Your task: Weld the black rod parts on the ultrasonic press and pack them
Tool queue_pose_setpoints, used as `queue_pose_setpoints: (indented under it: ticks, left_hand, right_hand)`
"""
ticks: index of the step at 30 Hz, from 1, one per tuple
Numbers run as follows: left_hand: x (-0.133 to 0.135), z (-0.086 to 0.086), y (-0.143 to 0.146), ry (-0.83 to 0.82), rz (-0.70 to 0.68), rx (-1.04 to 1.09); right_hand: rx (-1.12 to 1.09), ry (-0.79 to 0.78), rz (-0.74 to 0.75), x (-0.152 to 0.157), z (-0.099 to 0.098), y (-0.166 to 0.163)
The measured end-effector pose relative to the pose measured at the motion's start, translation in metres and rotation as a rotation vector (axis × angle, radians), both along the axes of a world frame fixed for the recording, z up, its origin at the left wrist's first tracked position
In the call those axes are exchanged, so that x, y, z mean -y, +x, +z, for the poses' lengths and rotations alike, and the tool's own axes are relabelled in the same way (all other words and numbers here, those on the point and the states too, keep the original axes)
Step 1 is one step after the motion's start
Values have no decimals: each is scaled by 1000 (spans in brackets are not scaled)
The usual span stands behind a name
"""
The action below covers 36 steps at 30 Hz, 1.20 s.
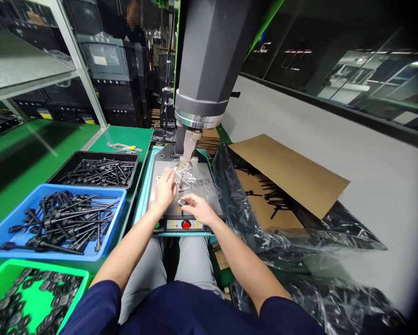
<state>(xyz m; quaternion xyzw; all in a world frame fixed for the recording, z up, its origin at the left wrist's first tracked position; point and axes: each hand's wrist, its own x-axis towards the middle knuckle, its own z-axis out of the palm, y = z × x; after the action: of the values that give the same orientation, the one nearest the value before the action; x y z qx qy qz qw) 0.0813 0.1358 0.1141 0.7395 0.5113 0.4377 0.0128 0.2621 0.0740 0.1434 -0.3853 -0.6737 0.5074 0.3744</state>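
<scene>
My left hand [165,188] lies on the grey machine plate [209,186], fingers stretched toward a crumpled clear plastic wrap [186,174] under the press head [190,139]. A thin rod lies on the plate by its fingers. My right hand [198,208] is closed in a pinch on a small black knob [182,203] near the plate's front edge, just above the red button [185,225].
A blue bin [6,232] and a black tray [60,170] hold several black knob-headed rods at left. A green bin [79,284] holds black knobs. A plastic-lined cardboard box [286,172] with rods stands at right. Pliers [125,148] lie behind the tray.
</scene>
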Motion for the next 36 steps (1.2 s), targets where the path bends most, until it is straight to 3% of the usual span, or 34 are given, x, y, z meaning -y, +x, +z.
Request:
queue_pose_setpoints:
  ticks: [4, 8, 10, 13, 15, 20, 22, 24, 28, 31, 33, 36]
  left_hand:
    - [13, 7, -5, -59, 64, -28]
    - [50, 13, -12, -76, 57, 86]
    - [76, 11, -15, -221, -65, 212]
    - [112, 7, -14, -581, -326, 403]
    - [130, 4, -12, -737, -374, 532]
    - [147, 2, -16, -894, -265, 999]
    - [151, 2, -24, -867, -153, 1208]
    - [154, 5, -38, -736, 6, 1394]
    - [157, 20, -80, -314, 358, 1640]
    - [158, 35, -100, -139, 513, 1750]
    - [160, 41, -97, -226, 503, 1801]
    - [172, 45, -72, -519, 365, 1747]
  right_hand:
    - [26, 134, -61, 7, 12, -3]
    - [-28, 115, -70, 7, 13, -5]
    - [-123, 55, -79, 7, 10, -8]
    - [-271, -62, -125, 6, 8, -17]
    - [-322, -142, -158, 3, 9, -27]
    - [-355, -273, -165, -7, 18, -56]
    - [-327, -305, -129, -8, 22, -63]
    - [-297, -301, -102, -6, 23, -64]
    - [-239, -259, -46, 3, 19, -51]
    - [-205, -254, -20, 11, 17, -36]
    - [-178, -259, -29, 17, 18, -24]
    - [-117, -235, -95, 23, 24, 3]
